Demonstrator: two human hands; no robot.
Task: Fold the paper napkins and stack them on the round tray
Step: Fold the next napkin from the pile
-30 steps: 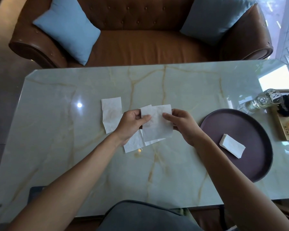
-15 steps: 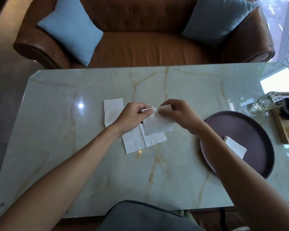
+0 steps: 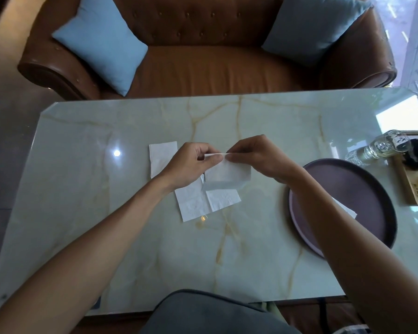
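Hanging above the tabletop (image 3: 106,237) between both hands, the napkin (image 3: 227,173) is now doubled over: a second ago it was held as a single open sheet, and since then its far edge has been brought down to meet the near one, with the paired edges at the top and the fold at the bottom. That puts the first fold of this piece close to done, by my reading; it likely needs one more fold to match the small folded napkin (image 3: 350,211) already lying on the round tray (image 3: 372,179), mostly hidden behind the right forearm.

The left hand (image 3: 191,165) pinches the top edge at its left end between thumb and fingers, and the right hand (image 3: 256,156) pinches the same edge further right, fingers curled over it. The folded piece hangs down from that edge, its long axis running left to right, roughly parallel to the tabletop's near edge.

Directly beneath it two unfolded napkins (image 3: 198,203) lie flat and overlapping, and another unfolded napkin (image 3: 162,156) sits just left of the left hand. The tray is well to the right, with a glass bottle (image 3: 377,148) lying beyond it. Behind the tabletop stands a brown sofa (image 3: 203,63) with blue cushions (image 3: 101,42).
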